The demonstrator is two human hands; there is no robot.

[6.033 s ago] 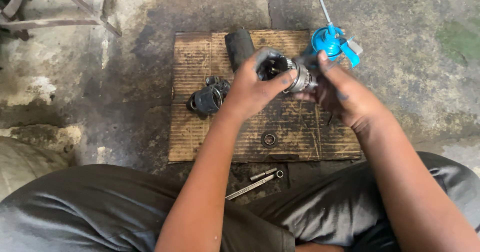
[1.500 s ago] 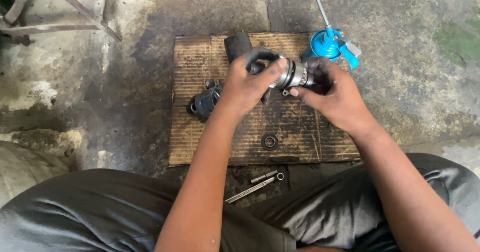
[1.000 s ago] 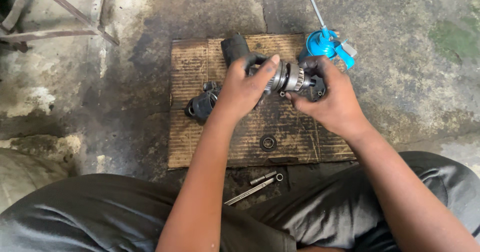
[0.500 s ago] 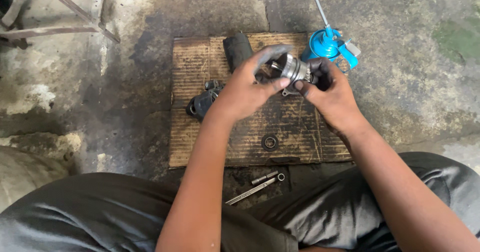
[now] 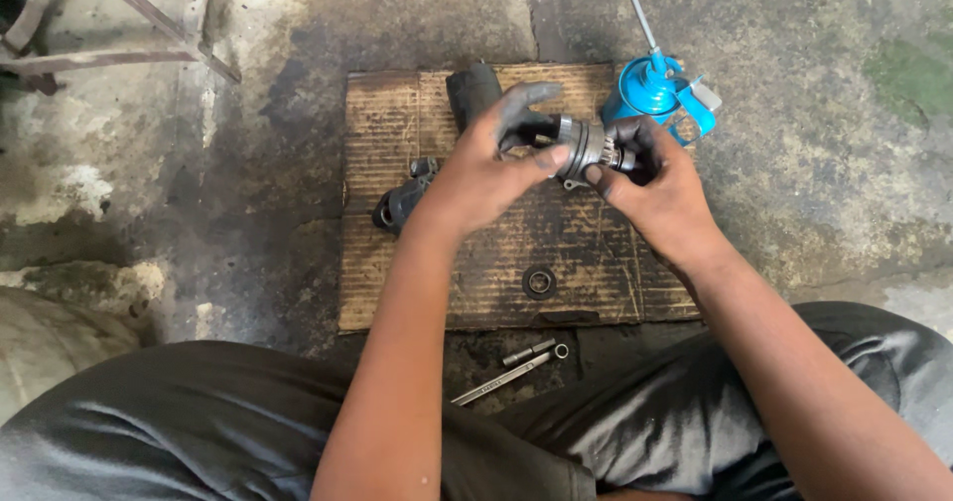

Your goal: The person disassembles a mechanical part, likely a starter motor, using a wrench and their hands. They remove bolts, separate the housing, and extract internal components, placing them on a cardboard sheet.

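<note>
Over a greasy sheet of brown cardboard I hold a small metal gear-and-shaft part between both hands. My left hand grips its left, dark end with thumb and fingers. My right hand clasps the right end, which is hidden in my palm. The silver ring of the part shows between the two hands.
On the cardboard lie a black cylinder, a dark housing piece and a small round bearing. A blue oil can with a long spout stands at the top right. Thin metal rods rest near my knees. A metal frame stands at top left.
The part has stayed between my hands above the cardboard, with small shifts of my fingers around it. My left fingers now sit more spread over its dark end.
</note>
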